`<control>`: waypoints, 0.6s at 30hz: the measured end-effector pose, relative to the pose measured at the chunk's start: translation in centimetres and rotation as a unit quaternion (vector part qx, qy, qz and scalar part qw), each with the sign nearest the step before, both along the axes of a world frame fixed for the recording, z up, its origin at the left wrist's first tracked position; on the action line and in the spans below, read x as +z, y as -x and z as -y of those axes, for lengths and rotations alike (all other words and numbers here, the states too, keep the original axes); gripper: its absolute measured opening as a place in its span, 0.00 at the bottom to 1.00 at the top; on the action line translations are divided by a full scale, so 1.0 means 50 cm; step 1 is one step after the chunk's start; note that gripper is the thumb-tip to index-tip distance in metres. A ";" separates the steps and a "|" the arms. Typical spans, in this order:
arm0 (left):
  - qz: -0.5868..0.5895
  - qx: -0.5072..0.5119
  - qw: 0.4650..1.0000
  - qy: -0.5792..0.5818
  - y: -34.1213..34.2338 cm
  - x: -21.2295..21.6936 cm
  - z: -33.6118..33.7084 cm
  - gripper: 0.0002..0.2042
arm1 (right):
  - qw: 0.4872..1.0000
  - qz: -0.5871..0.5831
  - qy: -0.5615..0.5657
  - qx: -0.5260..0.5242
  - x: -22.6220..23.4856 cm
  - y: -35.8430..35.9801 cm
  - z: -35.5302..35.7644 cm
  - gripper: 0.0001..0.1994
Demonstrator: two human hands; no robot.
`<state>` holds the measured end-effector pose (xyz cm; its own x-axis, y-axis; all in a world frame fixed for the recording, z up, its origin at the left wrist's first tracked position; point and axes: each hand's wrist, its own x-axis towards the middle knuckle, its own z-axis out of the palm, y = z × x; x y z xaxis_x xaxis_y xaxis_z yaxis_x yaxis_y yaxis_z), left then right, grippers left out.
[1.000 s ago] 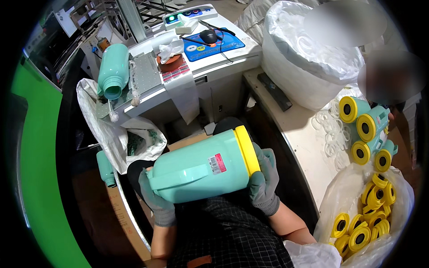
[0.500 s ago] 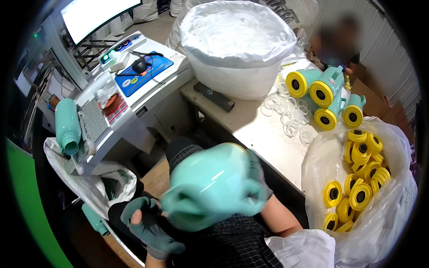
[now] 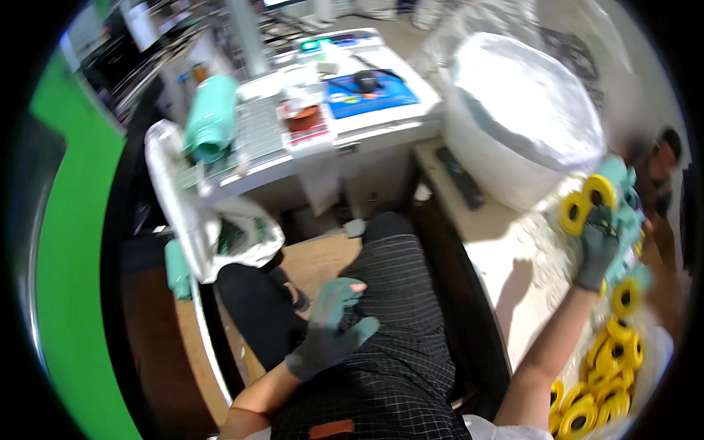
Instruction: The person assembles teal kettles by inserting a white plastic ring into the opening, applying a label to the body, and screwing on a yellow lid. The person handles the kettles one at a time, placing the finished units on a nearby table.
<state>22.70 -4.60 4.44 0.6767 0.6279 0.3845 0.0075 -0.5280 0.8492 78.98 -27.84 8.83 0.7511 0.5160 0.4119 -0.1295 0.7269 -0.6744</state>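
Observation:
My left hand (image 3: 334,330), in a grey-green glove, is held over my lap, fingers apart and nothing in it. Far to the right, my gloved right hand (image 3: 598,249) reaches to the stack of teal jugs (image 3: 627,220) with yellow lids. Its fingers appear curled on one of these jugs beside a yellow lid (image 3: 601,191); motion blur and the hand itself hide the exact grip. The jugs lie on their sides with the lids facing me.
Loose white rings (image 3: 539,242) lie on the pale table (image 3: 488,275). A large white sack (image 3: 488,147) stands behind them. Several yellow lids (image 3: 616,356) fill a clear bag at right. Another teal bottle (image 3: 211,121) lies at the left. A person is at the far right.
The teal jug that was over my lap is gone from there. My right hand has swung out to the jug stack. The view has turned left; my left hand stays over my lap.

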 end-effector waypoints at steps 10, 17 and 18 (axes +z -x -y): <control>-0.102 0.068 0.992 -0.016 0.052 -0.049 -0.046 0.26 | 0.895 -0.159 0.264 0.322 -0.176 0.705 -0.391 0.16; -0.109 0.172 0.979 -0.008 0.054 -0.141 -0.296 0.33 | 0.887 0.120 0.362 0.260 -0.111 0.696 -0.575 0.16; -0.090 0.194 0.975 -0.053 0.023 -0.165 -0.351 0.38 | 0.898 0.111 0.338 0.258 -0.111 0.687 -0.611 0.16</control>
<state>21.54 12.93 -3.82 0.4587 0.8134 0.3579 0.3676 -0.5403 0.7569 44.64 2.70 3.25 0.2787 0.9603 -0.0161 -0.1386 0.0236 -0.9901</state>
